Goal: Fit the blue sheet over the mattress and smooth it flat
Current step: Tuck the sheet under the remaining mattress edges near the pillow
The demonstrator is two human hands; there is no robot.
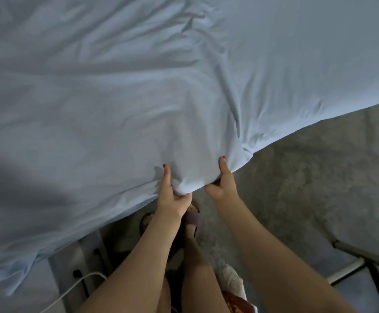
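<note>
Blue wrinkled sheet (139, 98) between both hands' grip

Both forearms bare, no sleeves, no watch, no rings or bracelets visible. Left hand (172, 195): red polish on visible nail. Right hand (222, 184): red polish on thumbnail. Legs bare below the knee. Feet in open-toe sandals (192, 216) with broad mauve-brown strap across the instep, toes exposed. Patterned garment (233, 290), white with red and yellow print, at lower edge.
</note>
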